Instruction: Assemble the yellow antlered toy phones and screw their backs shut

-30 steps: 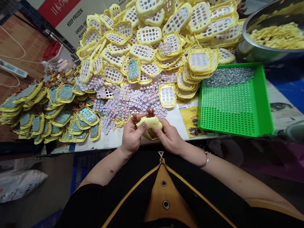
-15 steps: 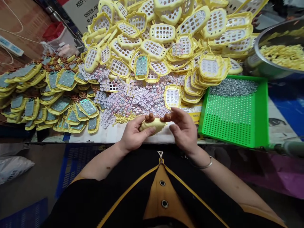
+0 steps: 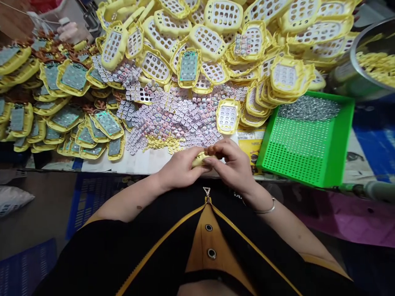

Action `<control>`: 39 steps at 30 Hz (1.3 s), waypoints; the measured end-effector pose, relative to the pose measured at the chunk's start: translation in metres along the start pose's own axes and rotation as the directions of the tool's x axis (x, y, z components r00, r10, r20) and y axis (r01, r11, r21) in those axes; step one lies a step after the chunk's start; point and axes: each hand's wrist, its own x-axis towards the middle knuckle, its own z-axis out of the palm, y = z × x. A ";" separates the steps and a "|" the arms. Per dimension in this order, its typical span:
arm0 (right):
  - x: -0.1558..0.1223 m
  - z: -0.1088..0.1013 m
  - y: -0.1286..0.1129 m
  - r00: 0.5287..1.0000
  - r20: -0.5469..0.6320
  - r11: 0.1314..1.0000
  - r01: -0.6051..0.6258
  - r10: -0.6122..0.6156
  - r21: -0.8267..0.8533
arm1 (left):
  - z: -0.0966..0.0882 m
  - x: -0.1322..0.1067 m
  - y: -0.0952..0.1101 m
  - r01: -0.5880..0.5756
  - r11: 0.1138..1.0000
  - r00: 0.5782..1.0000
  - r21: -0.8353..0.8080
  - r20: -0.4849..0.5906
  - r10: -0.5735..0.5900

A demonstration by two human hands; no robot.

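On the crowded surface [image 3: 148,162], the left hand [image 3: 182,169] and the right hand [image 3: 236,167] hold one yellow shell [image 3: 198,160] with closed fingers; fitted shells [image 3: 61,109] lie left of the fingers, many empty shells [image 3: 216,24] beyond.

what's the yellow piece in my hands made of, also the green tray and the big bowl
Yellow piece: probably moulded plastic, smooth, evenly coloured, mostly hidden. Green tray: likely plastic, glossy, moulded grid of holes. Bowl: seemingly stainless steel, shiny grey rim.

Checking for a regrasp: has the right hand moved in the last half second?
Yes. The right hand shifted left, away from the green tray, closing onto the yellow shell in the left hand.
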 end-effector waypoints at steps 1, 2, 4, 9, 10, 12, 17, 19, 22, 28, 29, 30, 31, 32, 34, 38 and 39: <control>-0.001 0.002 0.001 0.999 -0.042 0.999 -0.030 0.031 0.012 | 0.001 0.000 0.000 0.021 1.000 1.000 -0.003 0.002 -0.021; -0.003 0.005 0.001 0.995 -0.079 0.998 -0.060 0.061 0.023 | 0.002 -0.001 -0.001 0.035 0.999 0.999 0.006 -0.006 -0.035; -0.007 0.009 0.002 0.984 -0.134 0.993 -0.111 0.114 0.036 | 0.005 -0.002 0.000 0.039 0.997 0.999 0.067 -0.035 -0.037; -0.010 0.017 0.001 0.964 -0.230 0.991 -0.129 0.136 0.046 | 0.012 -0.004 0.000 -0.031 0.976 0.994 0.216 -0.100 0.054; -0.010 0.018 0.002 0.963 -0.238 0.992 -0.115 0.125 0.055 | 0.013 -0.004 -0.001 -0.037 0.978 0.992 0.204 -0.108 0.060; -0.009 0.018 0.004 0.967 -0.237 0.994 -0.080 0.094 0.070 | 0.012 -0.002 -0.004 -0.040 0.991 0.993 0.127 -0.108 0.053; -0.007 0.010 0.014 0.951 -0.282 0.984 -0.090 0.131 0.154 | 0.004 -0.006 -0.018 -0.011 0.999 0.993 -0.048 -0.118 0.006; -0.007 0.005 0.018 0.945 -0.246 0.964 -0.165 0.215 0.209 | 0.004 -0.010 -0.023 0.008 0.999 0.991 -0.050 -0.133 -0.014; -0.007 0.003 0.019 0.953 -0.173 0.951 -0.205 0.248 0.232 | 0.007 -0.012 -0.024 0.015 1.000 0.993 -0.015 -0.116 -0.017; -0.006 0.015 0.014 0.934 -0.269 0.937 -0.146 0.237 0.318 | 0.015 -0.008 -0.011 -0.048 0.999 0.981 0.011 -0.190 0.049; -0.004 0.017 0.015 0.920 -0.273 0.915 -0.172 0.282 0.366 | 0.015 -0.006 -0.009 -0.062 0.998 0.977 0.018 -0.204 0.064; -0.003 0.019 0.016 0.904 -0.270 0.886 -0.202 0.333 0.417 | 0.014 -0.005 -0.008 -0.065 0.998 0.977 0.028 -0.203 0.069; -0.001 0.020 0.017 0.888 -0.259 0.854 -0.231 0.381 0.465 | 0.013 -0.005 -0.007 -0.057 0.998 0.979 0.033 -0.193 0.062; 0.000 0.020 0.019 0.871 -0.251 0.825 -0.253 0.421 0.505 | 0.011 -0.004 -0.008 -0.039 0.999 0.982 0.031 -0.184 0.044; 0.000 0.018 0.023 0.846 -0.264 0.799 -0.269 0.462 0.538 | 0.007 -0.005 -0.012 -0.014 1.000 0.983 0.003 -0.185 0.015; -0.002 0.000 0.020 0.912 -0.247 0.921 -0.252 0.329 0.295 | 0.001 -0.011 -0.023 -0.089 0.995 0.964 -0.037 -0.255 0.076; -0.002 -0.005 0.016 0.943 -0.196 0.955 -0.235 0.269 0.181 | 0.001 -0.012 -0.025 -0.118 0.993 0.959 -0.033 -0.263 0.105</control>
